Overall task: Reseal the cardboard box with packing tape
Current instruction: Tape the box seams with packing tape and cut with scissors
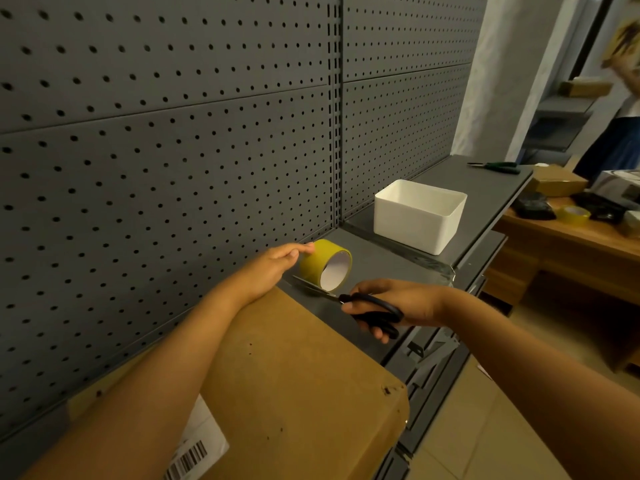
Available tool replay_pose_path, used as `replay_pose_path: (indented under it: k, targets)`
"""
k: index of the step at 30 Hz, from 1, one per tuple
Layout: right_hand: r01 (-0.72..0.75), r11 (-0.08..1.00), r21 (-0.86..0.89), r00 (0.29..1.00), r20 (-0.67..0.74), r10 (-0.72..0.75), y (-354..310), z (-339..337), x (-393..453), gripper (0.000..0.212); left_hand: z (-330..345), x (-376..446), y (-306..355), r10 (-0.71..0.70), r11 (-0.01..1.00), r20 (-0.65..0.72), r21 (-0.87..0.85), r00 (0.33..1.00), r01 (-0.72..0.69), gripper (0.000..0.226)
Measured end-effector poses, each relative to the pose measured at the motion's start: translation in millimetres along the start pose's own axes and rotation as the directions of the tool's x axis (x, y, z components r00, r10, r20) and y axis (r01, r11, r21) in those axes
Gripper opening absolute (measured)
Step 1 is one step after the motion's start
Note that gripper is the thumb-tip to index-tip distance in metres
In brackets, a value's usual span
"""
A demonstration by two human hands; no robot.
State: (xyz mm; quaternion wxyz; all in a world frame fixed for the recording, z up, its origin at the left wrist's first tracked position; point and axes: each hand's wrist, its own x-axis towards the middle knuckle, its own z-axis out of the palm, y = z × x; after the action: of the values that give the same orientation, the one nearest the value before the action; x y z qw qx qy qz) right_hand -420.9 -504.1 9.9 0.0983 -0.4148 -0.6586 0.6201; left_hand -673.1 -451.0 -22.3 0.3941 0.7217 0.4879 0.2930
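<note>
A brown cardboard box lies on the grey shelf under my forearms, with a white barcode label near its front. Just past the box's far end a yellow roll of packing tape stands on its edge. My left hand rests on the roll's left side, fingertips over its top. My right hand grips black-handled scissors; their blades point left and lie under the roll, close to the box's far edge.
A grey pegboard wall backs the shelf. A white plastic bin stands further along, with green pliers beyond it. At right, a wooden desk holds another tape roll, boxes and dark items. A person stands at the far right.
</note>
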Motion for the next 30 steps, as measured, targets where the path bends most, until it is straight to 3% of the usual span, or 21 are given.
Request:
replay_pose_path:
  k: [22, 30]
  targets:
    - [0.079, 0.997, 0.015, 0.996, 0.033, -0.08, -4, 13, 21, 0.023, 2, -3, 5, 0.008, 0.999, -0.009, 0.035, 1.0, -0.008, 0.034]
    - [0.117, 0.99, -0.073, 0.993, 0.014, -0.116, -6, 16, 20, 0.03, 2, -5, 9, 0.001, 0.998, -0.01, 0.064, 1.0, 0.0, 0.034]
